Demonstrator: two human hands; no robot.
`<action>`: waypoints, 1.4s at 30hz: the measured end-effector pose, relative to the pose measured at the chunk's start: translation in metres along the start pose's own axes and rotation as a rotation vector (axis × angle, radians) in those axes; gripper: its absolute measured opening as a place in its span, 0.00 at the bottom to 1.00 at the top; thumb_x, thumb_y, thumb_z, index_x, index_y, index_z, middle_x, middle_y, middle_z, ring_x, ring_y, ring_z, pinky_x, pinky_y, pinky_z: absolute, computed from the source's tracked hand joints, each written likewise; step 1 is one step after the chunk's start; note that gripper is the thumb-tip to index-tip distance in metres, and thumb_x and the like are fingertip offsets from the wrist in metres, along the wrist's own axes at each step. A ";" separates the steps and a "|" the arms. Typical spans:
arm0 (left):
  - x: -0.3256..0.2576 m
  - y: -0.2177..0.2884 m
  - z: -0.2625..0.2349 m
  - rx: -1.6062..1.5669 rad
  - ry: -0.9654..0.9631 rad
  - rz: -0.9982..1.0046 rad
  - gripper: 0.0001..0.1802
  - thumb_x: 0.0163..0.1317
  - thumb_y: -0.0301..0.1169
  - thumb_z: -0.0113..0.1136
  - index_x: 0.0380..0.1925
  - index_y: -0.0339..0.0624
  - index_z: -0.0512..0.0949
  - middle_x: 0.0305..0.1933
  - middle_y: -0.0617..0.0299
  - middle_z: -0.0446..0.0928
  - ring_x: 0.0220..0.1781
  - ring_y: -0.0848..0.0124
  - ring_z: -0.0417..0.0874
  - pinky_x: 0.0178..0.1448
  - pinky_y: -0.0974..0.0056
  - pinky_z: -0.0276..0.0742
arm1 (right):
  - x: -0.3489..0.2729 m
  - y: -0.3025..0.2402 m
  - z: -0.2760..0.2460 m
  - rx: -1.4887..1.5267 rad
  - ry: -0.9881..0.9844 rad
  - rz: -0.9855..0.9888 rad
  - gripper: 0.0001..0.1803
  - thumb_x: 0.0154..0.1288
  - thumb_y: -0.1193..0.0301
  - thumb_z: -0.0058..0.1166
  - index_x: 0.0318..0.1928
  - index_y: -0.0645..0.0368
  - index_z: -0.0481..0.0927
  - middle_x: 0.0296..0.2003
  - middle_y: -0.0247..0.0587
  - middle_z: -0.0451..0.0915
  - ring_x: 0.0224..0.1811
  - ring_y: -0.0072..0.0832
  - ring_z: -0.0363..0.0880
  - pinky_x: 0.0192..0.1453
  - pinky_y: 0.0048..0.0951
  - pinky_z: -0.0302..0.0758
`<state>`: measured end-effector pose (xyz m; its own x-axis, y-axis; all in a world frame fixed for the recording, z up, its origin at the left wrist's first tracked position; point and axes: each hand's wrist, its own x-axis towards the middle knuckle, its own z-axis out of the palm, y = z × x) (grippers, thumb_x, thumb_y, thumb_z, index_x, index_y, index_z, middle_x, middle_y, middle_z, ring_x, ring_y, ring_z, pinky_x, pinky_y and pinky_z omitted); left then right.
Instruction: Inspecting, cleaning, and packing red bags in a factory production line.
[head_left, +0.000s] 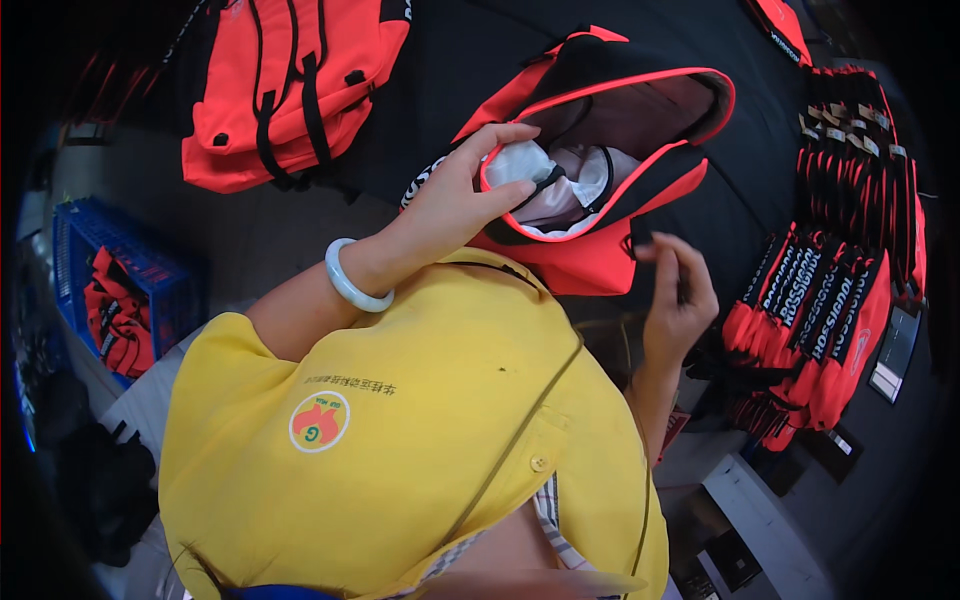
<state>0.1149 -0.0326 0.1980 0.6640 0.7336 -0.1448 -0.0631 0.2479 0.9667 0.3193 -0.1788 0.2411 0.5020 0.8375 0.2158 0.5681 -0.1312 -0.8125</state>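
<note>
A red and black backpack (600,240) lies in front of me with its main opening unzipped and gaping. Its pale grey-white lining (575,185) shows inside. My left hand (465,195) grips the left edge of the opening, thumb on the inner side and fingers around the rim. A white bangle circles that wrist. Just right of the bag's front, my right hand (682,290) has its fingers curled together. A small dark piece sits at its fingertips, too small to name.
Another red backpack (290,90) with black straps lies on the dark table (440,60) at the far left. A blue crate (95,235) at the left holds red and black pieces. Stacks of red and black bags (815,310) stand along the right.
</note>
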 end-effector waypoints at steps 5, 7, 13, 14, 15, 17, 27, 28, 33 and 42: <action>-0.008 0.000 0.006 0.033 -0.051 -0.019 0.27 0.61 0.25 0.58 0.60 0.41 0.63 0.59 0.58 0.67 0.63 0.70 0.68 0.67 0.65 0.62 | 0.049 -0.022 0.046 0.076 -0.287 0.001 0.07 0.62 0.76 0.57 0.40 0.62 0.82 0.27 0.37 0.82 0.30 0.19 0.75 0.36 0.22 0.72; -0.013 0.000 0.009 0.053 -0.070 -0.036 0.29 0.61 0.25 0.58 0.61 0.41 0.61 0.59 0.60 0.65 0.64 0.71 0.65 0.70 0.65 0.58 | 0.062 -0.014 0.055 0.129 -0.455 0.230 0.08 0.62 0.73 0.58 0.40 0.65 0.82 0.28 0.36 0.82 0.30 0.17 0.75 0.36 0.23 0.73; -0.023 -0.008 0.010 0.099 -0.107 -0.019 0.35 0.55 0.23 0.61 0.63 0.40 0.60 0.64 0.56 0.63 0.70 0.66 0.62 0.73 0.62 0.55 | 0.052 0.008 0.059 0.278 -0.687 0.449 0.12 0.61 0.67 0.62 0.37 0.64 0.79 0.28 0.27 0.77 0.30 0.13 0.71 0.33 0.17 0.67; -0.022 -0.007 0.009 0.044 -0.105 -0.033 0.36 0.55 0.22 0.62 0.64 0.40 0.60 0.65 0.56 0.63 0.71 0.67 0.62 0.73 0.62 0.55 | 0.049 0.009 0.060 0.349 -0.662 0.455 0.11 0.61 0.68 0.62 0.38 0.64 0.79 0.27 0.27 0.76 0.29 0.12 0.70 0.32 0.17 0.65; -0.023 -0.007 0.011 0.043 -0.103 -0.037 0.36 0.55 0.22 0.62 0.64 0.40 0.60 0.65 0.56 0.63 0.71 0.67 0.62 0.73 0.62 0.55 | 0.046 0.011 0.059 0.350 -0.664 0.459 0.11 0.61 0.68 0.62 0.38 0.64 0.79 0.27 0.27 0.76 0.29 0.12 0.70 0.32 0.17 0.65; -0.025 -0.005 0.014 -0.038 -0.073 -0.069 0.35 0.55 0.21 0.62 0.64 0.39 0.62 0.65 0.58 0.64 0.69 0.69 0.63 0.72 0.64 0.57 | 0.041 0.016 0.059 0.389 -0.647 0.457 0.10 0.61 0.72 0.61 0.38 0.66 0.79 0.29 0.30 0.78 0.29 0.13 0.72 0.33 0.18 0.69; -0.019 -0.002 0.023 -0.005 -0.052 -0.036 0.33 0.52 0.16 0.59 0.60 0.41 0.66 0.59 0.58 0.70 0.63 0.70 0.71 0.66 0.65 0.66 | 0.018 0.012 0.047 0.467 -0.438 0.304 0.10 0.61 0.78 0.59 0.43 0.64 0.78 0.32 0.28 0.79 0.28 0.12 0.72 0.34 0.16 0.69; -0.018 -0.002 0.023 0.004 -0.053 -0.022 0.33 0.51 0.16 0.58 0.60 0.41 0.66 0.58 0.58 0.71 0.62 0.70 0.71 0.65 0.66 0.67 | 0.020 0.006 0.041 0.361 -0.403 0.236 0.12 0.60 0.79 0.59 0.45 0.63 0.77 0.34 0.28 0.79 0.29 0.11 0.72 0.35 0.16 0.69; -0.016 -0.001 0.019 0.028 -0.040 0.000 0.33 0.50 0.14 0.55 0.60 0.41 0.67 0.57 0.58 0.72 0.60 0.70 0.73 0.64 0.67 0.67 | 0.024 -0.003 0.019 -0.074 -0.325 -0.198 0.21 0.53 0.73 0.67 0.47 0.60 0.76 0.31 0.35 0.78 0.32 0.24 0.75 0.38 0.22 0.74; -0.014 0.002 0.012 -0.136 -0.115 -0.045 0.37 0.52 0.14 0.57 0.65 0.41 0.65 0.57 0.63 0.70 0.60 0.75 0.72 0.66 0.68 0.65 | 0.030 0.003 0.024 -0.210 -0.372 -0.357 0.13 0.52 0.69 0.68 0.35 0.59 0.78 0.23 0.34 0.77 0.25 0.32 0.71 0.35 0.30 0.66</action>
<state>0.1143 -0.0498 0.2041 0.7486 0.6447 -0.1546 -0.1264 0.3677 0.9213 0.3206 -0.1417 0.2324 0.0119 0.9752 0.2210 0.7976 0.1241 -0.5903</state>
